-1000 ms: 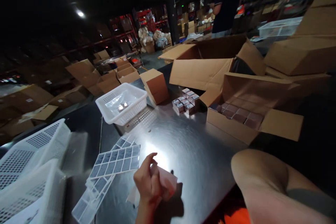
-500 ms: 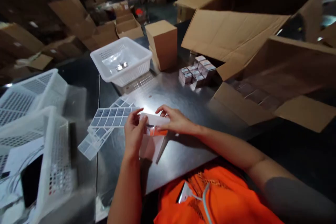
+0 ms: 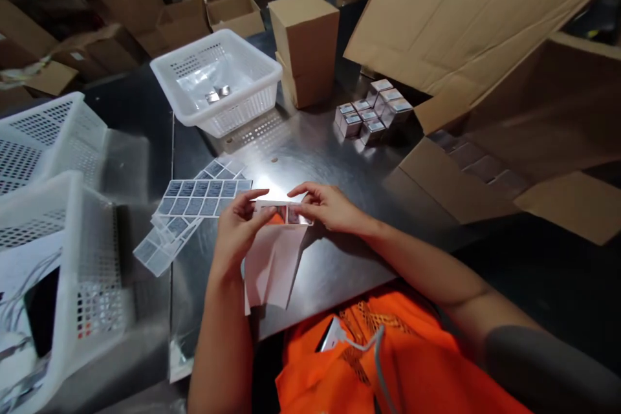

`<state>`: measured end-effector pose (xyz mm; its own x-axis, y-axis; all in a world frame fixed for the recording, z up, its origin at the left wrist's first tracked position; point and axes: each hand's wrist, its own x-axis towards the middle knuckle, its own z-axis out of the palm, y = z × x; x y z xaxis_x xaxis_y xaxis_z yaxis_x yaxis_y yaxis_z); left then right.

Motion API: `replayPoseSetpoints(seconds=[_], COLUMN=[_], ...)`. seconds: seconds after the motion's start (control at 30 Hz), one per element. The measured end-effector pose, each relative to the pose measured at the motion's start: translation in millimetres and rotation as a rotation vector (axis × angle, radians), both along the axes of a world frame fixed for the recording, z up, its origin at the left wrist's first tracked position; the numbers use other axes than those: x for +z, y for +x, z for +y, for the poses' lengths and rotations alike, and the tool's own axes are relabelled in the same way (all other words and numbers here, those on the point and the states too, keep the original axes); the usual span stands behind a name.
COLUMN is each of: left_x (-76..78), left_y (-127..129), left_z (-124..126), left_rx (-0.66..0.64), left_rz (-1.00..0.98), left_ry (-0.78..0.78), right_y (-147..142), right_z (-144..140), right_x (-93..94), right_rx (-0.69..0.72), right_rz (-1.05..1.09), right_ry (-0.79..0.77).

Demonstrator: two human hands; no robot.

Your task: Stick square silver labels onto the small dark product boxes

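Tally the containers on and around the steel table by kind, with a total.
White perforated plastic baskets: 3, one at the far side and two at the left edge.
Small closed brown cardboard boxes: 1, upright beside the far basket.
Large open brown cardboard cartons: 1, at the right, holding small boxes.
Total: 5.

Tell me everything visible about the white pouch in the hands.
The white pouch looks like thin, flat plastic or paper, plain and pale, hanging from its top edge over the metal table. The left hand and right hand pinch its open mouth, where something orange and dark shows. Its lower end lies near the table edge.
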<state>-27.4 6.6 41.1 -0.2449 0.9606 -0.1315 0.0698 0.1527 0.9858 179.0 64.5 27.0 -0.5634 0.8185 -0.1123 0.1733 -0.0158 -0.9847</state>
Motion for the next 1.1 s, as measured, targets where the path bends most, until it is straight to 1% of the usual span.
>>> replayPoseSetpoints(seconds=[0.17, 0.23, 0.3, 0.33, 0.4, 0.5, 0.57, 0.67, 0.8, 0.9, 1.03, 1.07, 1.1], left_x=[1.7, 1.8, 2.0, 2.0, 1.4, -1.0, -2.7, -3.8, -4.2, -5.5, -7.2, -7.5, -7.8], left_y=[-4, -6, -5, -4, 0, 9, 13, 16, 15, 14, 9, 8, 6], left_z=[-1, -1, 0, 0, 0, 0, -1, -2, -2, -1, 1, 2, 2], left_rx=[0.056, 0.038, 0.002, -0.022, -0.078, -0.161, -0.205, -0.238, -0.248, -0.256, -0.233, -0.220, -0.206], left_rz=[0.047, 0.077, 0.104, 0.121, 0.148, 0.134, 0.099, 0.049, -0.037, -0.099, -0.050, -0.029, -0.017], left_ry=[-0.037, -0.027, -0.023, -0.033, -0.072, -0.124, -0.129, -0.123, -0.128, -0.145, -0.142, -0.141, -0.146], right_y=[4, 7, 9, 11, 12, 9, 5, 1, -1, -1, -3, -3, -4], right_z=[3, 4, 5, 5, 4, 1, -3, -9, -16, -21, -25, -27, -28], right_x=[1.2, 2.1, 4.4, 5.9, 8.6, 8.5, 4.9, -3.0, -7.9, -2.8, 8.1, 9.3, 9.8], right_rx=[0.065, 0.083, 0.127, 0.146, 0.141, 0.072, 0.052, 0.020, -0.020, 0.011, 0.131, 0.145, 0.127], right_rz=[-0.001, -0.014, -0.073, -0.108, -0.132, -0.063, -0.027, -0.045, -0.183, -0.310, -0.434, -0.440, -0.429], right_ry=[-0.014, -0.039, -0.025, 0.012, 0.139, 0.360, 0.471, 0.622, 0.805, 0.816, 0.699, 0.674, 0.631])
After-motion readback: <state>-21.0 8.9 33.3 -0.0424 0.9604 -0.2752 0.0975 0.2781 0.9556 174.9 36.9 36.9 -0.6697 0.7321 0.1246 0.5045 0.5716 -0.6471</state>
